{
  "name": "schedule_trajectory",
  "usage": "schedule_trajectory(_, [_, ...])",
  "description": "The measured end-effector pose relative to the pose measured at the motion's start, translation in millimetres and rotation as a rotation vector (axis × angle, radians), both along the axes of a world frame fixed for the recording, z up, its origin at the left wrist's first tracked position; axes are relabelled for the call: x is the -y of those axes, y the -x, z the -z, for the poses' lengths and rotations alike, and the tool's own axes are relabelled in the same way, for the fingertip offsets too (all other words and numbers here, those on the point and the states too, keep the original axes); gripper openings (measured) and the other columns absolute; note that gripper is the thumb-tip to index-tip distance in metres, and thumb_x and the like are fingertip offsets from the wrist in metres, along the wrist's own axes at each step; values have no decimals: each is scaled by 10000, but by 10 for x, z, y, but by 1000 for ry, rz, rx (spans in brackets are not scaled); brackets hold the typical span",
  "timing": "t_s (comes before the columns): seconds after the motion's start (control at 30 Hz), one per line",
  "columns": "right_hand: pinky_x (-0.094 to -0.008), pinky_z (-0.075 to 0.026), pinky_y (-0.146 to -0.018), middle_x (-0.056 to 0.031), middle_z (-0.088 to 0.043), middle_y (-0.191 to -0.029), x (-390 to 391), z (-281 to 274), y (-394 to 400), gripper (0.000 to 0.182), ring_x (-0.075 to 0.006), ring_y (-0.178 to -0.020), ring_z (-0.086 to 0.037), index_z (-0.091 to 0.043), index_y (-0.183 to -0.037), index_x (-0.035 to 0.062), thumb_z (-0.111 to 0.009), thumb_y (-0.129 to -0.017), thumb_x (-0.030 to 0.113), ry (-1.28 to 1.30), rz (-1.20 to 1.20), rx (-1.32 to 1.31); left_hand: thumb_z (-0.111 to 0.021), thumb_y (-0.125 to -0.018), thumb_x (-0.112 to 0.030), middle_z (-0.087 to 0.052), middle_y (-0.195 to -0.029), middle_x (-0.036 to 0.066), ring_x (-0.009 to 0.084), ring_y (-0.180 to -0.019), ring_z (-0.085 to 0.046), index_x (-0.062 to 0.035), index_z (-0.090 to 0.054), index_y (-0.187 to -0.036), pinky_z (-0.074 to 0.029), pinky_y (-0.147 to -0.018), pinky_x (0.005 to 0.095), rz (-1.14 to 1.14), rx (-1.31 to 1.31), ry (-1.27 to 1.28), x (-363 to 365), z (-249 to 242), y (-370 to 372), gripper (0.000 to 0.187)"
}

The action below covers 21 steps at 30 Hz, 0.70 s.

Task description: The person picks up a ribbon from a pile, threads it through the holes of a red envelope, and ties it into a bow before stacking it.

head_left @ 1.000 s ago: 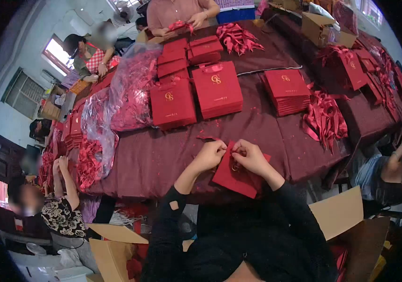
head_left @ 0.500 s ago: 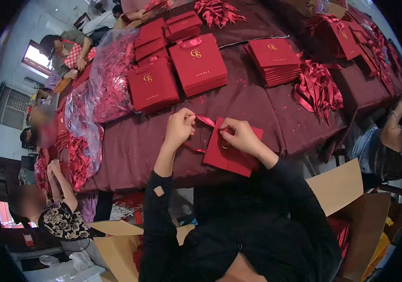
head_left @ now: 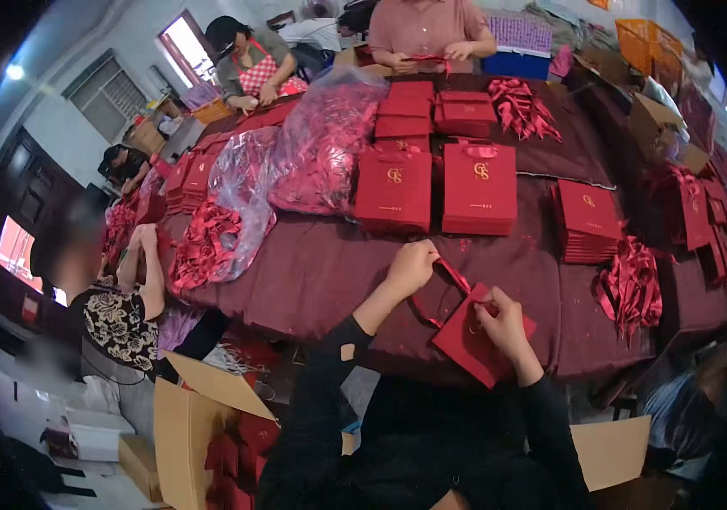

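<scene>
A small red paper gift bag [head_left: 468, 344] with a gold logo lies tilted at the table's front edge. My right hand [head_left: 504, 325] is closed over its upper part, thumb and forefinger pinched near the top edge; the exact spot they grip is partly hidden. A red ribbon [head_left: 453, 274] runs from the bag up to my left hand [head_left: 412, 269], whose fingers are pinched on it. Another stretch of ribbon loops down beside the bag's left side. Behind my hands stand two stacks of finished-looking red bags [head_left: 480, 191].
Clear plastic sacks of red ribbon [head_left: 325, 144] lie left of the stacks. To the right are another bag stack [head_left: 587, 223] and a ribbon bundle [head_left: 631, 289]. Open cardboard boxes [head_left: 181, 433] flank me below the maroon-covered table [head_left: 312, 293]. Several people work around it.
My view has swung left and up, so table and hands appear lower and further right. My left hand still pulls the ribbon out from the bag; my right hand keeps its pinch.
</scene>
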State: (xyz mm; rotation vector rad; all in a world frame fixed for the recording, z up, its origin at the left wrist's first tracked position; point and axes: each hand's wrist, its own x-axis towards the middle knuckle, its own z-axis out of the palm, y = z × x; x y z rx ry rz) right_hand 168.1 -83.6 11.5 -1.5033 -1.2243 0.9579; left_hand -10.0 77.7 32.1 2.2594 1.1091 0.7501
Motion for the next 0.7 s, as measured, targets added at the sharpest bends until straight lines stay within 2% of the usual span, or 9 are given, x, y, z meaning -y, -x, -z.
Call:
schedule_trajectory(0.03, [-317,-493,-636,-156,-661,-805,6,-19,18,117,-217,-747,-670,-553,-899,-3,-628,-830,57,-11,-16,8,-580,-823,-84,-621,-927,195,388,-849,-601,-27,-624,-938,-479,-724,480,25,-34,-88,58,-26,19,136])
schedule_trajectory(0.1, [-306,-486,-622,-152,-657,-788,10,-47,26,113,-187,-718,-655,-554,-900,-2,-625,-835,57,-74,2,72,-541,-821,-45,-555,-1091,182,383,-891,-572,-31,-569,-1093,-469,-740,468,-179,-1,-183,479,-126,-50,274])
schedule_trajectory(0.13, [-232,-476,-547,-30,-611,-705,-10,0,51,63,-75,-637,-589,-533,-879,-3,-595,-865,-3,-245,25,178,-515,-819,-30,-498,-1157,166,361,-922,-554,-20,-512,-1173,-469,-749,431,-179,-25,-502,632,-148,-55,355])
schedule_trajectory(0.17, [-232,-476,-547,-30,-611,-705,-8,3,41,63,-75,-637,-589,-533,-879,-3,-595,-865,-3,-256,20,187,-541,-816,-62,-522,-1048,142,321,-914,-546,-2,-536,-1145,-468,-764,385,-180,-44,-592,858,-260,-34,334])
schedule_trajectory(0.3, [-225,-477,-553,-52,-618,-719,-6,-32,5,71,-82,-644,-593,-533,-896,8,-600,-872,15,-118,-9,49,-663,-800,-297,-520,-970,115,288,-862,-543,-29,-562,-1153,-477,-748,372,-43,-298,-178,1651,-148,135,454])
schedule_trajectory(0.4, [-220,-466,-550,-46,-615,-726,-37,0,-74,78,-78,-628,-578,-528,-917,17,-593,-875,15,-25,-20,-92,-650,-839,-400,-511,-1004,122,276,-852,-519,-1,-543,-1188,-471,-752,379,-70,-291,-200,1727,-41,161,540])
schedule_trajectory(0.47, [-292,-478,-588,-82,-623,-803,-63,94,-155,101,-123,-710,-600,-534,-962,1,-590,-895,51,-22,-18,-121,-648,-835,-412,-514,-1021,121,278,-890,-510,4,-540,-1188,-458,-771,386,-101,-291,-225,1615,-31,123,555])
schedule_trajectory(0.6, [-274,-512,-632,-114,-628,-947,65,-250,-175,237,-143,-770,-622,-488,-1091,10,-596,-881,23,-34,4,-146,-648,-834,-393,-516,-1058,135,284,-952,-495,7,-540,-1184,-420,-819,404,-87,-265,-180,1493,1,85,542])
schedule_trajectory(0.7, [-297,-531,-691,-138,-653,-914,380,-633,-99,320,-182,-811,-650,-445,-1160,27,-581,-873,-15,31,3,-255,-639,-847,-379,-518,-1083,139,283,-950,-497,17,-534,-1194,-426,-816,409,-69,-287,-216,1528,-5,90,538])
